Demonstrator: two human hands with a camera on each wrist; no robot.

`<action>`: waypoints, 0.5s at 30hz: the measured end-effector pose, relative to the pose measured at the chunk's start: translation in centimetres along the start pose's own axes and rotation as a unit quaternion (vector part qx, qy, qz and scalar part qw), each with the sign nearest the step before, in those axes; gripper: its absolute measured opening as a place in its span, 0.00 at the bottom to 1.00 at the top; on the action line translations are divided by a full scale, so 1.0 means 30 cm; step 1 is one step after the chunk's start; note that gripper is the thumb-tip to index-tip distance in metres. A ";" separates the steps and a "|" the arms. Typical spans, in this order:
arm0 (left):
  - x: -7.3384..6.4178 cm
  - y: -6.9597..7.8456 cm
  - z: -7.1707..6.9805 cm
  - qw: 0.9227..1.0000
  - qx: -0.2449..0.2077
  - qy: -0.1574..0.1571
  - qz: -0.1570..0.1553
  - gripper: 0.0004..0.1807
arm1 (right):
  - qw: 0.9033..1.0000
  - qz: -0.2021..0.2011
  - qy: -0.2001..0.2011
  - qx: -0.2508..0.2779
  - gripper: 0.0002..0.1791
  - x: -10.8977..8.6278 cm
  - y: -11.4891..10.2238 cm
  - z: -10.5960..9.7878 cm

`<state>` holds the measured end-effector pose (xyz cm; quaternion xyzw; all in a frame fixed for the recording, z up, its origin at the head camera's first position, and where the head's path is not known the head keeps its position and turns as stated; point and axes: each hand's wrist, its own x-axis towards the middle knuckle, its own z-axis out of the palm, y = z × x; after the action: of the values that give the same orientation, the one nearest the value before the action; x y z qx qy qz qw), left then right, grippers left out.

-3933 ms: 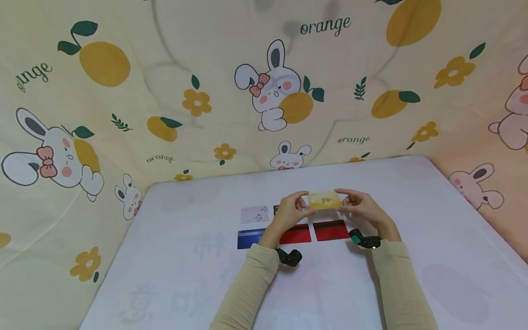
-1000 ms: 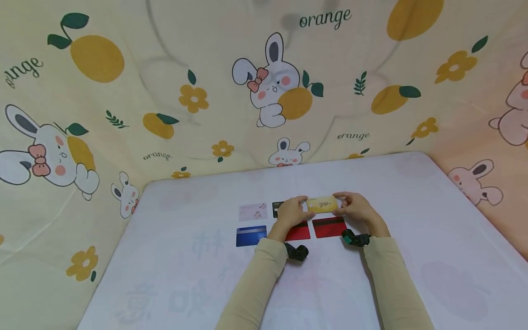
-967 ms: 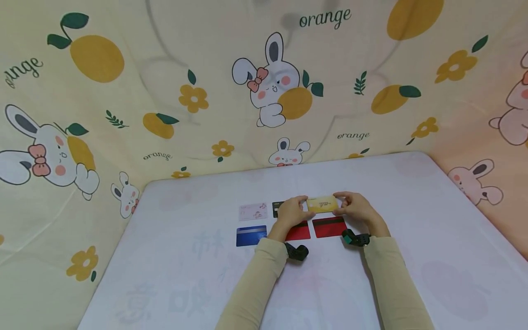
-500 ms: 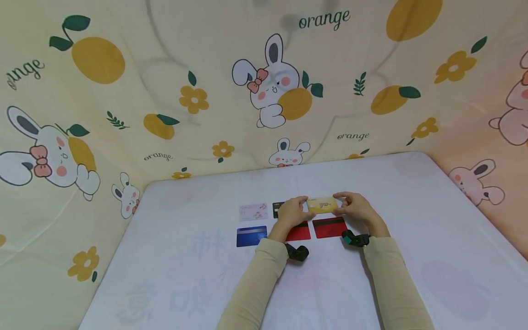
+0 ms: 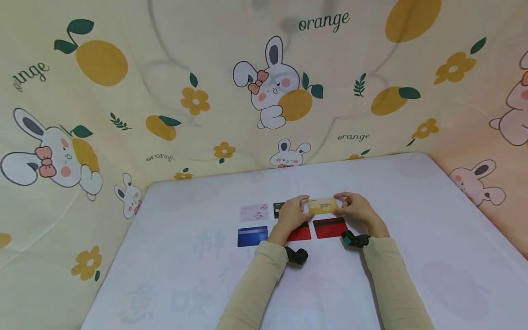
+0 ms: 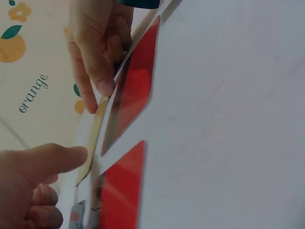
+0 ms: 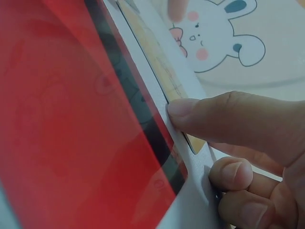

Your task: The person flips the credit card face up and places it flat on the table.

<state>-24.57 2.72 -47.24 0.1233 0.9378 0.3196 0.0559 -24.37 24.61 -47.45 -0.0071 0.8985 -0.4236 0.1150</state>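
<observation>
In the head view a yellow card [image 5: 323, 206], bank-card shaped, is at or very close to the table surface, in the back row of cards. My left hand [image 5: 291, 214] holds its left end between thumb and index finger. The right end is pinched the same way by my right hand [image 5: 358, 209]. The left wrist view shows the yellow card [image 6: 97, 126] edge-on between both hands. Seen from the right wrist, my right thumb [image 7: 190, 110] presses the card's near edge. A black card [image 5: 277, 210] is partly covered by my left hand.
On the white table [image 5: 173, 256] a pale pink card [image 5: 253, 212] lies at the back left. In front are a blue card [image 5: 252, 236], a red card [image 5: 300, 232] partly behind my left hand, and another red card [image 5: 330, 228]. A printed cloth [image 5: 206, 59] hangs behind.
Since the oldest frame, both hands have lowered the yellow card slightly toward the table. Over the last second the hands and card stay nearly still; the head view shifts a little.
</observation>
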 end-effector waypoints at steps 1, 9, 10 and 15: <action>-0.003 0.000 -0.004 1.000 -0.001 0.004 0.009 0.29 | 1.000 0.001 0.000 0.000 0.35 0.000 0.000 -0.001; -0.028 -0.020 -0.056 0.997 -0.034 0.013 0.075 0.26 | 1.000 0.012 -0.003 0.019 0.35 -0.008 -0.008 -0.009; -0.031 -0.024 -0.063 0.996 -0.040 0.012 0.078 0.26 | 1.000 0.008 -0.001 0.019 0.35 -0.010 -0.012 -0.008; -0.059 -0.044 -0.094 0.995 -0.071 -0.001 0.076 0.25 | 1.000 -0.019 0.011 0.005 0.33 -0.024 -0.047 0.006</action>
<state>-23.66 -0.42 -45.80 0.1904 0.9006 0.3886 0.0408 -23.75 23.64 -46.35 -0.0189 0.8975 -0.4298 0.0967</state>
